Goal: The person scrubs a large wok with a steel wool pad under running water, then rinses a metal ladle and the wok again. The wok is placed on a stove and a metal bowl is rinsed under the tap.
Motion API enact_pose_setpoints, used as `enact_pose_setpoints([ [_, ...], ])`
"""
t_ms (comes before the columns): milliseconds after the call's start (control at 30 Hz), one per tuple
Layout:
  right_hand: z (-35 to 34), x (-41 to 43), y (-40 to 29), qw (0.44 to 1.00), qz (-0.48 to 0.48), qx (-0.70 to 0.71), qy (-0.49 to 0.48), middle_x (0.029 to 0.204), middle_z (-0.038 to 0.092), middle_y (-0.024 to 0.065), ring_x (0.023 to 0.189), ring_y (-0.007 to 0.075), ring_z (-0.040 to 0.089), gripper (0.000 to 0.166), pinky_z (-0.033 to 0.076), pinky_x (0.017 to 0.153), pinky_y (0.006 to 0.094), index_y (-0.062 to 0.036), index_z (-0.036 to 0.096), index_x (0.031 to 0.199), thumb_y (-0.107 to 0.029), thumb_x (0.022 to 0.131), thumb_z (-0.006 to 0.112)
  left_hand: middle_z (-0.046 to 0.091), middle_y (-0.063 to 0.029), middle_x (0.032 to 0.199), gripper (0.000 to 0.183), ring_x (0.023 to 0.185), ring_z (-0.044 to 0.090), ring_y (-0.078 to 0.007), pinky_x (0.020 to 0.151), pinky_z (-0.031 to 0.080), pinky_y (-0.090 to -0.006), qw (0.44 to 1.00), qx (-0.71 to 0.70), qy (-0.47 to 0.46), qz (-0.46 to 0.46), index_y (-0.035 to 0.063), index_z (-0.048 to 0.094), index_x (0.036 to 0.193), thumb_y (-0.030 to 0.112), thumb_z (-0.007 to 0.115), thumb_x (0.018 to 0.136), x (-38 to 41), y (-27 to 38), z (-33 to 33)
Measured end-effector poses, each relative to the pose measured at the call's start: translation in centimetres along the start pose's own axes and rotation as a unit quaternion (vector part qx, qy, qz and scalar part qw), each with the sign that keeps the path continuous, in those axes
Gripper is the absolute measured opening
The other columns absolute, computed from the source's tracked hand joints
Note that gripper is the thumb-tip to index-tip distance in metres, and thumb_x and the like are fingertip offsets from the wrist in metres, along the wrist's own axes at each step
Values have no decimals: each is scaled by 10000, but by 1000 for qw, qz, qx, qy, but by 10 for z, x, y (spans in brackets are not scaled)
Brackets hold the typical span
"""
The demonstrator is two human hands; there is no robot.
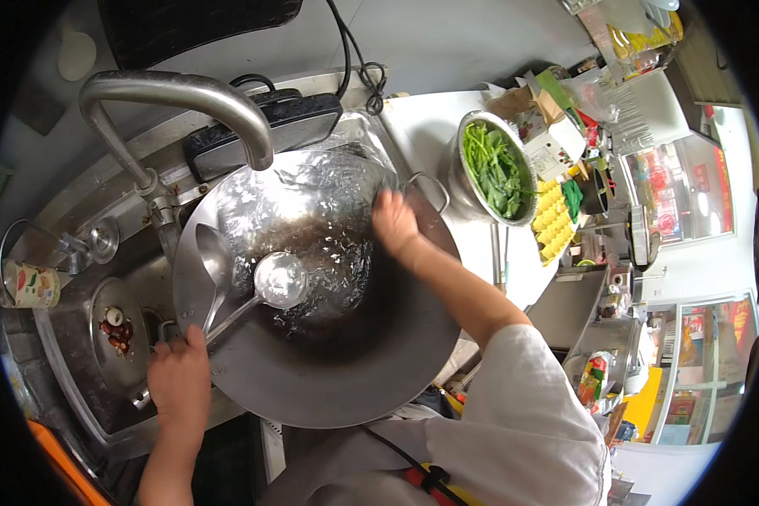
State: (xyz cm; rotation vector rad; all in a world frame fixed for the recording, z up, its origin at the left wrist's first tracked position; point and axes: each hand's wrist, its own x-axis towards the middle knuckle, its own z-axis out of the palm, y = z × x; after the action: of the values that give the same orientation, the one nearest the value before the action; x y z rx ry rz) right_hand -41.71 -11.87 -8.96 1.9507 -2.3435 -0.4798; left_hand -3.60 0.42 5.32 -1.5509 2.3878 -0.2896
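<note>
A large metal wok (348,386) rests tilted over the sink, with water (335,278) pooled in its bowl. Inside it lie a round-bowled metal ladle (281,280) and a second metal utensil with a broad spoon-like head (214,256). Their handles run to the left rim, where my left hand (180,373) is closed around them, beside the wok's loop handle. My right hand (395,221) reaches over the far right side of the wok, fingers at the water's edge. It is blurred, and whether it holds anything is hidden.
A curved metal faucet (183,92) arches over the wok's far edge. Left is a sink basin (88,392) with food scraps on a drain cover (120,364). A metal bowl of leafy greens (496,171) and yellow egg trays (551,221) stand on the white counter (417,126) at right.
</note>
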Motion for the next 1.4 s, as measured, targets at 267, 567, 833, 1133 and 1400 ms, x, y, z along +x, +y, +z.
enact_pose_setpoints([
  [267, -9, -9, 0, 964, -240, -61, 95, 1013, 497, 129, 985, 278, 510, 174, 516, 749, 340, -21, 651, 840, -129, 749, 548, 560, -39, 621, 124, 623, 575, -189, 544, 470, -270, 1000, 24, -16, 7, 100, 465, 737, 98, 587, 711, 1, -1, -4],
  [567, 25, 1, 5, 940, -274, -89, 184, 1074, 509, 108, 966, 253, 477, 163, 456, 815, 306, -60, 682, 804, -133, 715, 566, 559, -43, 620, 131, 601, 567, -184, 509, 455, -281, 999, 39, 19, -1, 96, 467, 724, 86, 597, 704, 1, 3, -6],
  [833, -14, 1, 22, 942, -286, -142, 109, 1005, 523, 37, 972, 225, 486, 167, 449, 804, 310, -123, 678, 849, -155, 742, 554, 571, -59, 630, 119, 619, 589, -197, 517, 482, -285, 1000, 6, -2, 4, 90, 469, 736, 76, 585, 714, -2, 1, -2],
  [1133, 18, -19, -19, 909, -387, -41, 149, 1021, 530, 106, 943, 244, 530, 186, 492, 785, 363, -93, 668, 863, -146, 787, 508, 574, -80, 629, 134, 608, 593, -227, 512, 481, -300, 1000, -1, 15, -4, 72, 486, 766, 49, 599, 698, 5, 4, -9],
  [1400, -38, -43, 80, 913, -377, -127, 94, 976, 553, 36, 945, 215, 505, 200, 451, 814, 309, -137, 652, 896, -129, 723, 552, 588, -67, 641, 140, 617, 604, -216, 509, 500, -293, 1000, 14, -13, 1, 79, 495, 790, 61, 602, 703, 1, 2, -9],
])
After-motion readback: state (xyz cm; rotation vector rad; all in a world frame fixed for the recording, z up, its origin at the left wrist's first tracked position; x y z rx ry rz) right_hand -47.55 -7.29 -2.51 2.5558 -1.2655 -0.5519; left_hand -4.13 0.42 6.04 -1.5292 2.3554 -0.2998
